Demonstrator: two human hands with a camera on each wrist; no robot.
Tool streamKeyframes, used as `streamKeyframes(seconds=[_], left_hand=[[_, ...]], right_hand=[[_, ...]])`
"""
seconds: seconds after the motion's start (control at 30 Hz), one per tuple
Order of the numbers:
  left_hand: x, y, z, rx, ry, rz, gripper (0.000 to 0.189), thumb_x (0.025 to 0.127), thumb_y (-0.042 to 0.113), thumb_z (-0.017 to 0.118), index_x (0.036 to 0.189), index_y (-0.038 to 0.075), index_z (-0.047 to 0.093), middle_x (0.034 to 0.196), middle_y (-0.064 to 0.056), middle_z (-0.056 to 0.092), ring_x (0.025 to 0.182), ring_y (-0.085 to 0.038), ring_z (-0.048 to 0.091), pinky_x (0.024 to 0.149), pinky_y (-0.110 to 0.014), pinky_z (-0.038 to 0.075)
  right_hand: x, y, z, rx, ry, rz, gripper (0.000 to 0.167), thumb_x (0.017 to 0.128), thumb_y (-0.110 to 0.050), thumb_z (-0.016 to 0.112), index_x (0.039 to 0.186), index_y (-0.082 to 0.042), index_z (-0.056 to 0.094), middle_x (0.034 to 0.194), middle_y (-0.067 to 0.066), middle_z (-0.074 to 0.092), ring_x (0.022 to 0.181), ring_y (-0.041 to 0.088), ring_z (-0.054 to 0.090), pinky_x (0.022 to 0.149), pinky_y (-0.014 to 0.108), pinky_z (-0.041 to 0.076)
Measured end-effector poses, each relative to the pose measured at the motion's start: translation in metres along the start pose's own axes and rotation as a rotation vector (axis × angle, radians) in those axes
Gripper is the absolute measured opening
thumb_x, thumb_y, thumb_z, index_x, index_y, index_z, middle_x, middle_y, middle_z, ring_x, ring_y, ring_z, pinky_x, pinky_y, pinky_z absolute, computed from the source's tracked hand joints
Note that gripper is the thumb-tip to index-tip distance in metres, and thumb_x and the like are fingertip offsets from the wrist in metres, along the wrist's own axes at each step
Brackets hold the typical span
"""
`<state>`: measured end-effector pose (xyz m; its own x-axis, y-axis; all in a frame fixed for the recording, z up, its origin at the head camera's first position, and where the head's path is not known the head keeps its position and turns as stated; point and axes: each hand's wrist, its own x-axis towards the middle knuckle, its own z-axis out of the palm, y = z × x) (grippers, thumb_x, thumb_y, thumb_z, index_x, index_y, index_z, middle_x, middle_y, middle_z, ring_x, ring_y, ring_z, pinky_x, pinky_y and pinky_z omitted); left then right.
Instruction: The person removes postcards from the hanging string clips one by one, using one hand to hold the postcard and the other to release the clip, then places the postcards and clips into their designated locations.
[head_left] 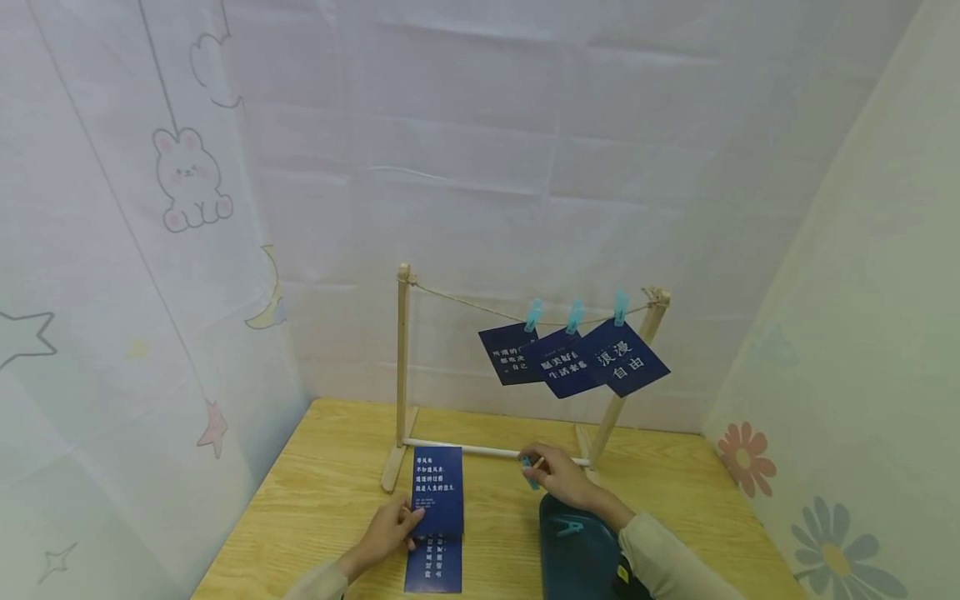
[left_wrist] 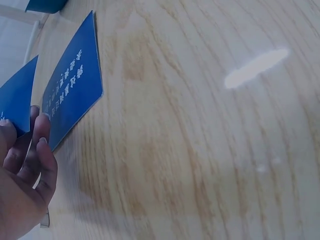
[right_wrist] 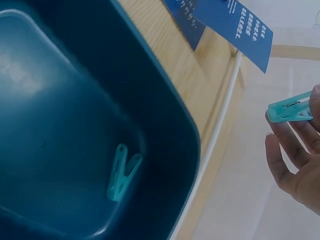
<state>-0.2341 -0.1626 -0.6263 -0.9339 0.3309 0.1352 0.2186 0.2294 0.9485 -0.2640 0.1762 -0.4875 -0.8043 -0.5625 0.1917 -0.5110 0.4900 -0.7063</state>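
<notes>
My left hand point(head_left: 390, 529) pinches a dark blue card point(head_left: 438, 490) with white lettering by its left edge, thumb on its face. Below it on the table lies a second blue card point(head_left: 442, 567), partly covered by the held one. In the left wrist view the held card point(left_wrist: 19, 100) is raised over the lying card point(left_wrist: 75, 80). My right hand point(head_left: 561, 477) holds a light blue clothespin point(right_wrist: 290, 107) between thumb and fingers, above the far end of a dark teal bin point(head_left: 581, 550). Inside the bin is another clothespin point(right_wrist: 122, 172).
Behind the hands stands a wooden frame point(head_left: 402, 358) with a twine line point(head_left: 465, 301) strung across. Three blue cards hang toward its right end, the rightmost card point(head_left: 626, 358) overlapping the middle one. A white rod point(head_left: 480, 450) joins the frame's feet on the wooden table point(head_left: 337, 442).
</notes>
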Motion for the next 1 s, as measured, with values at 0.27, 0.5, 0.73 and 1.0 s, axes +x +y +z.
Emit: streamKeyframes(seconds=[0.27,0.5,0.73,1.0], left_hand=[[-0.006,-0.003,-0.001,0.047,-0.05,-0.031,0.018,0.102,0.014,0.057,0.094,-0.001,0.055,0.061,-0.011,0.064,0.045,-0.013,0.057,0.043,-0.02,0.042],[-0.011,-0.014,-0.002,-0.001,-0.15,-0.068,0.016,0.101,0.014,0.058,0.091,0.003,0.054,0.06,-0.003,0.064,0.044,-0.004,0.052,0.042,-0.016,0.036],[-0.014,-0.017,-0.005,-0.016,-0.188,-0.071,0.016,0.101,0.013,0.058,0.09,0.001,0.054,0.068,-0.005,0.071,0.044,-0.003,0.05,0.042,-0.016,0.031],[-0.019,-0.008,-0.006,0.06,-0.239,-0.094,0.019,0.099,0.016,0.061,0.085,0.004,0.059,0.063,-0.004,0.066,0.045,-0.003,0.043,0.042,-0.017,0.03]], right_hand=[[-0.01,0.013,-0.002,-0.022,-0.04,-0.03,0.022,0.099,-0.006,0.059,0.118,0.004,0.06,0.102,0.016,0.064,0.084,0.024,0.063,0.07,0.028,0.053],[-0.025,0.023,-0.01,-0.053,-0.169,-0.054,0.02,0.099,-0.007,0.06,0.115,0.005,0.061,0.103,0.017,0.065,0.089,0.02,0.063,0.071,0.03,0.054],[-0.043,0.029,-0.017,-0.103,-0.32,-0.007,0.024,0.097,-0.009,0.063,0.116,0.006,0.061,0.103,0.016,0.065,0.09,0.012,0.061,0.075,0.031,0.053],[-0.062,0.038,-0.016,-0.244,-0.398,0.043,0.025,0.094,-0.012,0.068,0.113,0.004,0.062,0.104,0.014,0.065,0.093,0.023,0.063,0.075,0.031,0.052]])
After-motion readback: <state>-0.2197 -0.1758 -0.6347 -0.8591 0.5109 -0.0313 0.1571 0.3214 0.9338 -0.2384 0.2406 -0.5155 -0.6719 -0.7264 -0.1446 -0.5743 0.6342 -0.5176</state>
